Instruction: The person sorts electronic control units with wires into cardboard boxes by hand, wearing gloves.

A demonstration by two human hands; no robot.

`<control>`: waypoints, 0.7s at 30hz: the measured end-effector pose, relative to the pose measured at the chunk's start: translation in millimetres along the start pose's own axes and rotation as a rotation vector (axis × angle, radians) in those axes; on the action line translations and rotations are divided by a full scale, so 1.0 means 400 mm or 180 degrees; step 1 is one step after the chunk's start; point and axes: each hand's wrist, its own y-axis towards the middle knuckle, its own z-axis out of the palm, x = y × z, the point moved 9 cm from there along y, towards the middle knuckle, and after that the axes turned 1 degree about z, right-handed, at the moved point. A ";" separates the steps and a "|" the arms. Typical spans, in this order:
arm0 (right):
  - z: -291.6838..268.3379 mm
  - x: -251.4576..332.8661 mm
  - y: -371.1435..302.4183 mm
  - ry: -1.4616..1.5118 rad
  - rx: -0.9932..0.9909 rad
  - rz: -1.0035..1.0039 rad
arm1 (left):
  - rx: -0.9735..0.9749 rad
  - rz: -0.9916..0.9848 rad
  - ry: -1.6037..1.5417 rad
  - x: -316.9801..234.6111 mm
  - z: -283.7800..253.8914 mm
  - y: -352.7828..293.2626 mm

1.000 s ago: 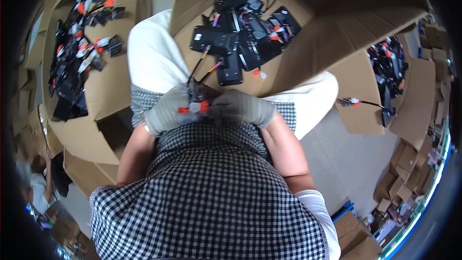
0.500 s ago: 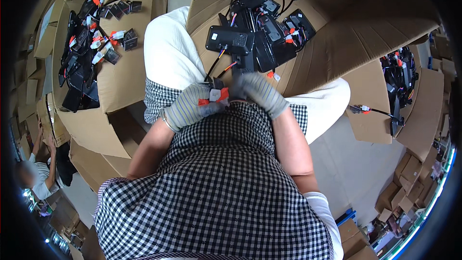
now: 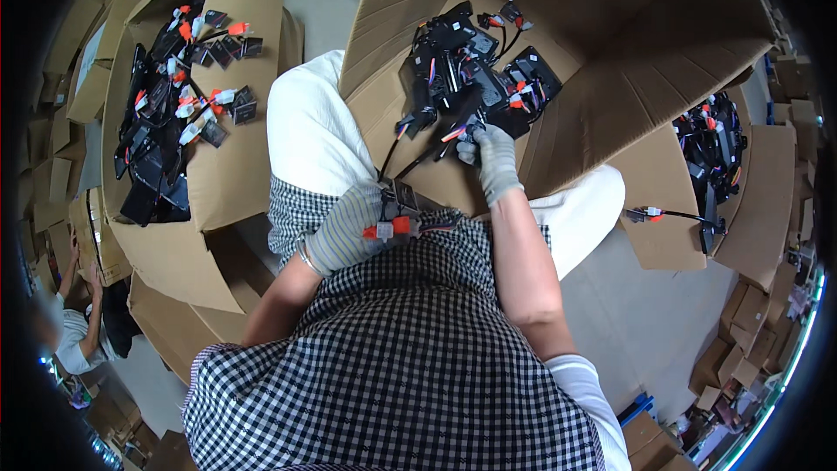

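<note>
Plainly, in the head view, the large carton point(image 3: 671, 70) stands open before the person's lap, a heap of black devices point(image 3: 449, 52) with coloured wires lying inside it. On the near side of the large carton, the left hand point(image 3: 349, 225), in a striped grey glove, is closed around red and white connectors point(image 3: 401, 226), with dark flat squares point(image 3: 401, 196) just beside them; thin black cables point(image 3: 392, 157) lead from there toward the heap. The right hand point(image 3: 490, 157), gloved likewise, reaches into the near part of the large carton, its fingers curled by coloured wires point(image 3: 453, 133) at the heap's edge; the spot is blurred, and I cannot tell whether it grips them or has let go. White trousers point(image 3: 314, 122) flank the large carton's near end, and below it spreads a checked apron point(image 3: 392, 358). Left of the large carton, a second carton point(image 3: 244, 122) holds more black devices with red and white plugs; to its right, a third carton point(image 3: 758, 209) holds others. Well to the large carton's left, a co-worker's hands point(image 3: 93, 279) are at a taped box point(image 3: 96, 231).
</note>
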 end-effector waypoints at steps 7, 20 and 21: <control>0.034 -0.109 -0.161 0.1459 0.0125 0.1571 | 0.0264 -0.0337 -0.0797 -0.004 -0.004 0.019; 0.121 0.188 -0.449 -0.0690 0.1706 -0.1630 | -0.0306 -0.0973 -0.1948 0.029 -0.031 0.004; 0.136 0.179 -0.444 -0.1152 0.1738 -0.1767 | -0.0198 -0.0884 -0.1758 0.015 -0.031 0.013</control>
